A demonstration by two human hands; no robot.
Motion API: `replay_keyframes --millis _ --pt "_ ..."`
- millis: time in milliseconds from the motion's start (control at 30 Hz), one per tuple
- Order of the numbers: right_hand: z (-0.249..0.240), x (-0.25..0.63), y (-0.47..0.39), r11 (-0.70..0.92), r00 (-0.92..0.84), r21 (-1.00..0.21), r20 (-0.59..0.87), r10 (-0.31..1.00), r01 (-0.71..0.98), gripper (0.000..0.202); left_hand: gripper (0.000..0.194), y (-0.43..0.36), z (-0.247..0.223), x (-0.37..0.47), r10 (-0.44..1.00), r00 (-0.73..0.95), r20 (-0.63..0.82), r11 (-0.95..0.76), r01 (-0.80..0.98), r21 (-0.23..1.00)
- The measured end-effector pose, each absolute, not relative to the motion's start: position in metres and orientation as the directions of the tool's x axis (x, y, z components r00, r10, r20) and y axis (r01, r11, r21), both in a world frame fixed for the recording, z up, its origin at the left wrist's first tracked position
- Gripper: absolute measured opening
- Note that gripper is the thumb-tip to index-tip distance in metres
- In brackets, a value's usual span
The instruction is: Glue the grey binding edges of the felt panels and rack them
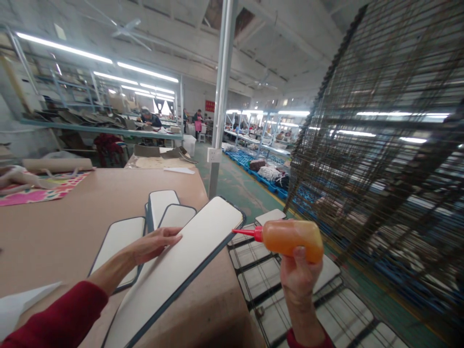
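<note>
My right hand (300, 275) is wrapped round an amber squeeze bottle (290, 238), tilted on its side with its red nozzle pointing left. The nozzle tip is at the right edge of a long white panel (181, 270) with dark edging. Closed on the left edge of that panel is my left hand (157, 244), fingers together near its middle. Beneath and beside it lie more white panels with dark borders, one at the left (118, 241) and two behind (163, 200).
The brown table (79, 212) carries patterned cloth (47, 191) at the far left. Right of it stands a wire rack (261, 280) bearing white panels, with a tall mesh rack (380, 145) beyond. A metal post (219, 96) rises behind the table. Several people work in the background.
</note>
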State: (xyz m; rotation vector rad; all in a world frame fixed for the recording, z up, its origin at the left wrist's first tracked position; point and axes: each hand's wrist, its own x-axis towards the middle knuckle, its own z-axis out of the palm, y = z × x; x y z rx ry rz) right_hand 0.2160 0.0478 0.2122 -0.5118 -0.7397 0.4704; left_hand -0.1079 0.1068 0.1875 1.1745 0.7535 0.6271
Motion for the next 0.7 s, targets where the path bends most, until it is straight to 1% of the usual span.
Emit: replay_keyframes --millis 300,400,567,700 --pt "0.210 0.213 0.047 0.749 0.602 -0.623 0.516 0.610 -0.225 0.043 0.043 0.102 0.192 -0.102 0.793 0.573 -0.207 0.275 -0.034 0.961" --pt "0.211 0.210 0.046 0.744 0.595 -0.628 0.515 0.617 -0.228 0.039 0.044 0.102 0.193 -0.100 0.798 0.565 -0.209 0.280 -0.041 0.959" --pt "0.210 0.207 0.045 0.738 0.586 -0.629 0.510 0.630 -0.245 0.039 0.048 0.104 0.194 -0.097 0.823 0.517 -0.237 0.296 -0.034 0.954" --pt "0.207 0.206 0.046 0.724 0.573 -0.646 0.507 0.644 -0.242 0.039 0.047 0.107 0.195 -0.094 0.823 0.516 -0.239 0.306 -0.048 0.951"
